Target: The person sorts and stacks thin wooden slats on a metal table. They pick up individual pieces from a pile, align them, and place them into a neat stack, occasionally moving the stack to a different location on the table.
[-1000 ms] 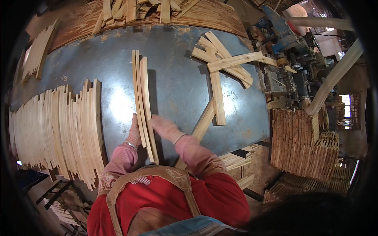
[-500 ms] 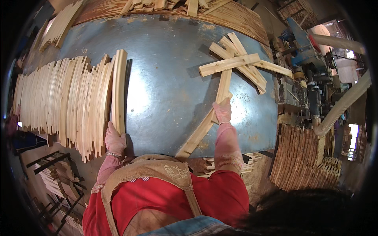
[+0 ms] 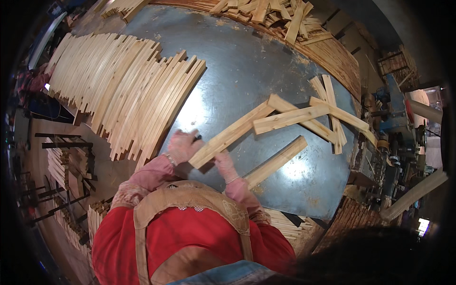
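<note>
A pale wooden slat (image 3: 232,134) slants across the metal tabletop, its near end raised between my hands. My right hand (image 3: 225,167) is closed on this slat's near end from the right side, its fingertips partly hidden under the wood. At the left of the same end, my left hand (image 3: 183,147) is open with its fingers apart, somewhat blurred; it seems to hold nothing. A long row of slats (image 3: 128,80) lies side by side to the left of my left hand. Another single slat (image 3: 278,162) rests on the table beyond my right forearm.
Several crossed slats (image 3: 332,111) lie at the right of the metal tabletop (image 3: 228,71). A heap of offcuts (image 3: 266,12) sits on a wooden board at the far edge. Machinery with a ribbed hose (image 3: 413,195) stands on the right, and a metal rack (image 3: 66,142) at the left.
The view has turned, shifting the scene. My left hand has let go of the row's end slat and moved right. My right hand has come inward to a slat's near end.
</note>
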### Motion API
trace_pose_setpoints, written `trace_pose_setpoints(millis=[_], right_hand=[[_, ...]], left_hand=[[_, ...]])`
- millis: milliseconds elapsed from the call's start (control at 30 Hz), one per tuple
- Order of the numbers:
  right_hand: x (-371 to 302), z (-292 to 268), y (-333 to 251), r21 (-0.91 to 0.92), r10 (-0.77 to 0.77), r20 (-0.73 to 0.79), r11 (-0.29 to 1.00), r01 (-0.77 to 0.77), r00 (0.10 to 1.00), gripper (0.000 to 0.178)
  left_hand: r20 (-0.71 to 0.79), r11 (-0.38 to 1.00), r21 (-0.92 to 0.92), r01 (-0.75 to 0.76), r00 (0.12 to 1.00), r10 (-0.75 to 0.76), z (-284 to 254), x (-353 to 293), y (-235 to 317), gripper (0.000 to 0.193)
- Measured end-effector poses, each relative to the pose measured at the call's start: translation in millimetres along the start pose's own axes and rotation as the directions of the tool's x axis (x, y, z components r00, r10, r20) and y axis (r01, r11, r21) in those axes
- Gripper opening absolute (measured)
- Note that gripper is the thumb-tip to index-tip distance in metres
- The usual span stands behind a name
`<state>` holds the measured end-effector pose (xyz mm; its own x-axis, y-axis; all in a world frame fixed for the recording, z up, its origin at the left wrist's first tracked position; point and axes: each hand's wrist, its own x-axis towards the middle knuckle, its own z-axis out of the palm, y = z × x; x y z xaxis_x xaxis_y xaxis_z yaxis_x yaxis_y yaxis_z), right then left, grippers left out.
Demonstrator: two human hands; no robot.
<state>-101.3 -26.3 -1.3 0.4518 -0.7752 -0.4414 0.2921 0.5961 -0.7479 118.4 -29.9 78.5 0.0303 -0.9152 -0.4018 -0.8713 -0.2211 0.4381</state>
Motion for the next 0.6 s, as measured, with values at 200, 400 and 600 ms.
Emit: trace_pose_setpoints(millis=[200,400,600], right_hand=[[-1,-57,17,-0.699,0.218,0.099,0.71,-0.088,0.971,0.028],[27,-192,-86,-0.261,-0.072,-0.508,0.962,-0.074,0.859,0.032],[102,-167,-104,-0.447,-0.253,-0.752,0.874,-0.189,0.609,0.054]], left_hand=[[0.388,0.97,-0.232,0.07,0.921,0.027,6,13,-2,0.056],[-0.285,0.987,-0.006,-0.162,0.946,0.153,31,-67,-66,0.031],[-0.654,0.854,0.234,0.465,0.725,-0.216,65,-78,-138,0.083]])
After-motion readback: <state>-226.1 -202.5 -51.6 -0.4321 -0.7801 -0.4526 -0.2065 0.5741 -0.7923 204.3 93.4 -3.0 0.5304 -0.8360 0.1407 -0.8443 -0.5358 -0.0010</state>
